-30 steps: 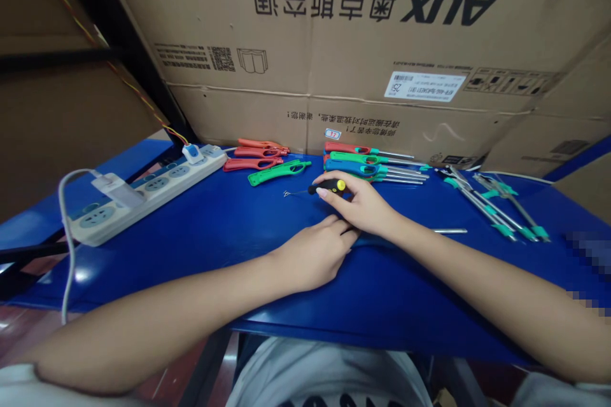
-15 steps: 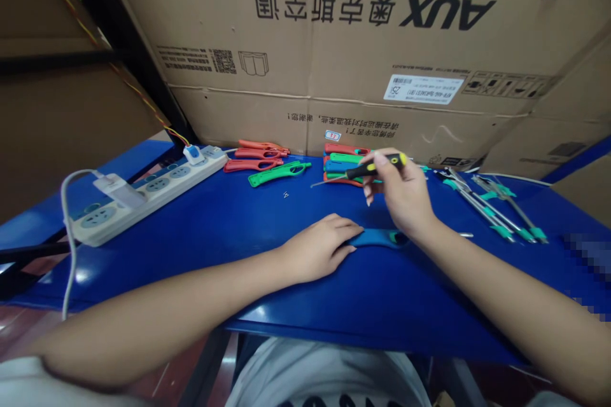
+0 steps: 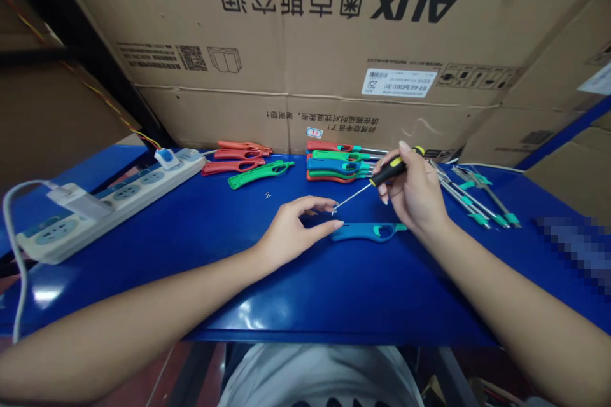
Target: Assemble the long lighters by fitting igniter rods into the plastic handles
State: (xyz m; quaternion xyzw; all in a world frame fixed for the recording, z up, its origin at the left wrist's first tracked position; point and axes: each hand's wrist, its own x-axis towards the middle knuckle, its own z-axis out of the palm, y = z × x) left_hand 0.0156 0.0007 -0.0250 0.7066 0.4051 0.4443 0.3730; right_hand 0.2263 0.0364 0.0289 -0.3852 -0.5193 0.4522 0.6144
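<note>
A black-and-yellow screwdriver (image 3: 391,170) is gripped in my right hand (image 3: 420,194), its shaft slanting down to the left. At its tip is a small shiny piece (image 3: 335,210), probably a screw. My left hand (image 3: 291,229) is beside that tip, thumb and index finger apart around it. Below the tip a blue stick-lighter body (image 3: 367,232) with a teal trigger lies flat on the table. My left thumb tip is at its left end; whether it touches is unclear. A few tiny screws (image 3: 268,195) lie further left.
Behind are a green lighter body (image 3: 260,173), several red ones (image 3: 233,165) and a stack of coloured lighters with metal tubes (image 3: 334,165). Metal tubes with teal ends (image 3: 472,203) lie right. A power strip (image 3: 114,203) occupies the left; a large carton (image 3: 286,76) stands behind the blue table (image 3: 286,305).
My left hand has lifted off the blue lighter body and spread its thumb and index finger. The screwdriver tip has come down toward them. The whole view has shifted slightly.
</note>
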